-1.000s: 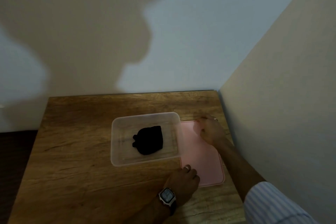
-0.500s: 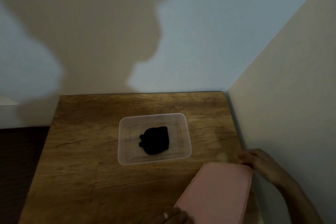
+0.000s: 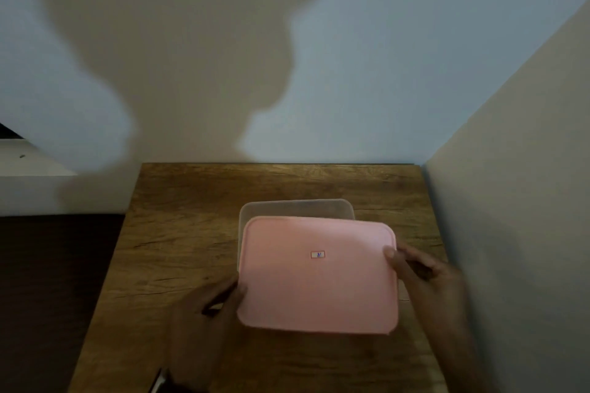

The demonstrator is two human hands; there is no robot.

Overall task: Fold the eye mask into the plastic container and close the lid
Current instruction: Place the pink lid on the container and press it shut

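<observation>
- head view: the pink lid [image 3: 316,274] is up in both hands, held over the clear plastic container [image 3: 297,208] on the wooden desk [image 3: 178,233].
- the left hand [image 3: 207,313] has its grip clamped on the lid's left edge, fingers curled at the rim, blurred.
- the right hand [image 3: 424,274] grips the right edge, thumb [image 3: 390,254] pressed on top of the pink surface.
- the lid sits nearer the camera than the container and covers most of it; only the far rim and left wall show, and i cannot tell if the two touch.
- a small sticker [image 3: 318,254] sits at the lid's centre.
- the eye mask is hidden under the lid, out of sight.
- a shadow [image 3: 178,51] falls on the wall behind the desk.
</observation>
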